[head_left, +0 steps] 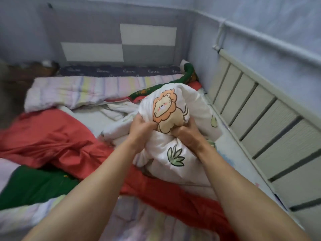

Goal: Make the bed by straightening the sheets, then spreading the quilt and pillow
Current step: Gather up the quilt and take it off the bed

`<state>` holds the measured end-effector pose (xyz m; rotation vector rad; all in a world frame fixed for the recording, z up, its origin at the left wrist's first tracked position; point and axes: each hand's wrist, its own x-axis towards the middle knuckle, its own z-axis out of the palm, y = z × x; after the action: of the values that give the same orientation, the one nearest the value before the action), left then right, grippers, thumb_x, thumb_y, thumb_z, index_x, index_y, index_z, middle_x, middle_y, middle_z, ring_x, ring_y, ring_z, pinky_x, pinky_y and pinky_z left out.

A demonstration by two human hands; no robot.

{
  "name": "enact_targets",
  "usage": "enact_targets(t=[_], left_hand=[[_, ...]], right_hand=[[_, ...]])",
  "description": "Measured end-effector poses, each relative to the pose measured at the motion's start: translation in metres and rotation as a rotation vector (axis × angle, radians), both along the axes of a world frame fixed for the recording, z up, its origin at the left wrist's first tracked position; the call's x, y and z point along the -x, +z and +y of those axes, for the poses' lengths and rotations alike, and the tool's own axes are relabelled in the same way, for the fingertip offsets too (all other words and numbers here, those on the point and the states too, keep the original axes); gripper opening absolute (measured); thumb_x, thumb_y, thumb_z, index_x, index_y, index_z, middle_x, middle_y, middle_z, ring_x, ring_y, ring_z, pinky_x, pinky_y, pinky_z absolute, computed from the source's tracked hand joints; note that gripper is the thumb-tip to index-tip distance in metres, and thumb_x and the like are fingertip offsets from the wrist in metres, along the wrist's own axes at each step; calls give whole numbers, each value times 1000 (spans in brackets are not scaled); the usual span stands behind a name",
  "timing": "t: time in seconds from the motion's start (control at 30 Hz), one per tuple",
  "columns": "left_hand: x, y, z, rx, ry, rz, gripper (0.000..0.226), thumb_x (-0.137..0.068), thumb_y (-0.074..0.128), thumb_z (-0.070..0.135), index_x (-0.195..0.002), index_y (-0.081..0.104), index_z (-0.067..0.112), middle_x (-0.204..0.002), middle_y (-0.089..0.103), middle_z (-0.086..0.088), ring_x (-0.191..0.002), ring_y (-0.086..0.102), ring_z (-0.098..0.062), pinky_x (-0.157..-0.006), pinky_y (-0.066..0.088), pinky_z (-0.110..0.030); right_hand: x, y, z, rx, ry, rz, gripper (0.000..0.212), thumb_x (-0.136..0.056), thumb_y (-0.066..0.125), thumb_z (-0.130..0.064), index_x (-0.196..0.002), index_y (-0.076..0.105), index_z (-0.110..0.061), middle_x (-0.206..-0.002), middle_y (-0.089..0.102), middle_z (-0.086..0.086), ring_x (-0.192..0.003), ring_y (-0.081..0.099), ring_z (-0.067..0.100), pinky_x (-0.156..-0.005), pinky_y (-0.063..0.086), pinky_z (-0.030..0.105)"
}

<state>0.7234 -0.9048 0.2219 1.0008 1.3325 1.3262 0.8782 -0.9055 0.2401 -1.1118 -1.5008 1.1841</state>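
Gripping a bunched white quilt printed with an orange cartoon lion and green leaves [175, 153], just past centre toward one o'clock, raised in a loose bundle above the mattress. Held at its waist by the left hand [140, 131] on the nine o'clock side and the right hand [187, 134] on the three o'clock side, fingers of both curled tight into the cloth, set close together.

Looks like an early step: gathering the quilt clear ahead of straightening. At nine o'clock, a crumpled red cotton sheet [52, 136]; at eleven o'clock, a folded pastel-striped padded blanket [78, 91]; along three o'clock, a cream slatted bed rail [260, 122].

Next, probably: park the bundle toward twelve o'clock, then pull the red sheet flat. Calls for spreading the hands much wider and finding edges or corners first.
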Motion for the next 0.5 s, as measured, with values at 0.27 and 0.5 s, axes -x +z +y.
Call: enact_targets(t=[0.27, 0.5], left_hand=[[97, 151, -160, -226, -39, -18, 48, -68, 55, -11, -114, 63, 1, -98, 71, -18, -87, 71, -30, -69, 60, -41], [157, 235, -292, -392, -35, -18, 37, -63, 55, -5, -94, 65, 13, -84, 73, -4, -78, 72, -18, -63, 59, -32]], right_hand=[[92, 140, -149, -324, 50, 88, 44, -56, 53, 10, -89, 68, -17, -89, 70, 2, -88, 67, 11, -82, 56, 30], [149, 216, -267, -369, 109, 187, 46, -55, 53, 11, -85, 67, -22, -77, 73, -10, -80, 69, 4, -71, 56, 24]])
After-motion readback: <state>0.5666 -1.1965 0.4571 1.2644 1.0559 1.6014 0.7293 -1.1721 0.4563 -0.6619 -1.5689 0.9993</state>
